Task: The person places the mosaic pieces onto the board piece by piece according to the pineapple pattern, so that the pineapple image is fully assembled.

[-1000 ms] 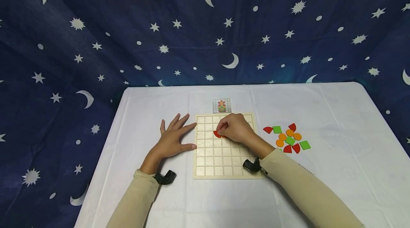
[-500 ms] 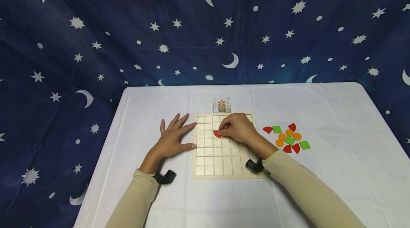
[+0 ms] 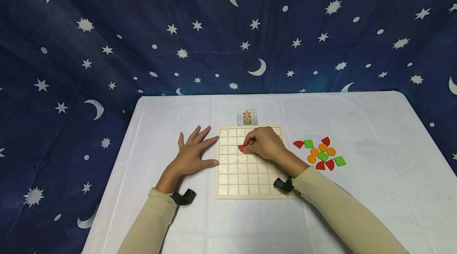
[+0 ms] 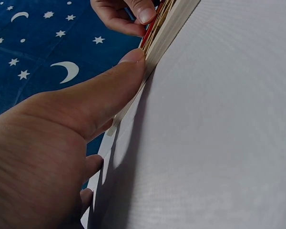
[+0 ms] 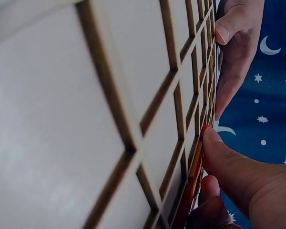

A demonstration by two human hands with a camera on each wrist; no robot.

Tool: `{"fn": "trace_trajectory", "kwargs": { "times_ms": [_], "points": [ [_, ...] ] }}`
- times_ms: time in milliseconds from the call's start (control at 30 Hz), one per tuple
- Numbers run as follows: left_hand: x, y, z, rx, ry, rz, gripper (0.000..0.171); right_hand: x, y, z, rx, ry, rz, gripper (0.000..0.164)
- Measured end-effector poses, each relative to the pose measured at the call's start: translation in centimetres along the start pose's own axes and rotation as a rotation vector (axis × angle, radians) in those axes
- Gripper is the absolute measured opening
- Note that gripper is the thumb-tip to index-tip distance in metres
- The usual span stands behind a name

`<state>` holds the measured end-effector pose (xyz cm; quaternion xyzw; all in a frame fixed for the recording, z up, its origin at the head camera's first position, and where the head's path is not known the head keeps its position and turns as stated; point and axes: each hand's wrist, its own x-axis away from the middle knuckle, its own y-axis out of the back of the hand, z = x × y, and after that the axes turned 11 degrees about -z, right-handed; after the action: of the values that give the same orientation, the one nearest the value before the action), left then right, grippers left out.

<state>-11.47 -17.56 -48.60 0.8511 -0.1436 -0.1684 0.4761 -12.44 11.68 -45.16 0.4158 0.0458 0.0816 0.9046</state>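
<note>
A pale wooden grid board (image 3: 237, 179) lies on the white-covered table. My left hand (image 3: 189, 154) is spread flat beside it, with the thumb and a fingertip at the board's left edge. Over the upper middle of the grid, my right hand (image 3: 265, 143) has its thumb and fingers curled at a red quarter-circle piece (image 3: 241, 149). In the right wrist view the thumb rests on that red piece (image 5: 204, 130), with an orange piece (image 5: 196, 164) and more red close by it on the board. The palm hides these neighbours from the head view.
Right of the board is a loose group of red quarter-circles (image 3: 330, 164), green squares (image 3: 340, 161) and orange discs (image 3: 312, 159). A small card (image 3: 246, 117) with a coloured pattern on a grid lies behind the board. A dark blue star-print cloth (image 3: 200, 39) hangs behind the table.
My right hand has shifted slightly right over the board, and the red at its lower edge has gone out of sight beneath it. My left hand stays in place.
</note>
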Motion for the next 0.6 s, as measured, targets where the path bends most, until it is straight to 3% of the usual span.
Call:
{"fn": "trace_trajectory", "kwargs": {
  "times_ms": [600],
  "points": [
    [0.02, -0.05, -0.03, 0.007, 0.005, 0.003, 0.084, 0.29, 0.95, -0.91, -0.037, 0.016, -0.017, 0.012]
  ]
}}
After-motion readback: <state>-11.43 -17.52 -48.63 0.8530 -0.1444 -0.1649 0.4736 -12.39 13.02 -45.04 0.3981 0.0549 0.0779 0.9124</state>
